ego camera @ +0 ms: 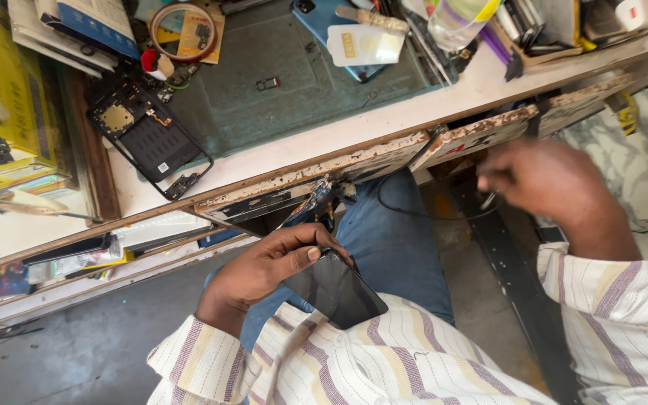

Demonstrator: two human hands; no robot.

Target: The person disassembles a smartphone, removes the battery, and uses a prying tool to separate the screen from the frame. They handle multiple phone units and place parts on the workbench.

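Left hand (pixel 264 270) fingers clamped on dark phone (pixel 335 289) top edge; right hand (pixel 545 180) blurred, finger state unclear.

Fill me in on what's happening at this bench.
A person in a striped shirt sits at a cluttered workbench. The left hand holds a dark phone screen against the lap. The right hand, blurred, reaches under the bench edge near an open drawer and grips something thin that cannot be made out. On the green mat lies an opened phone frame, beside a blue phone.
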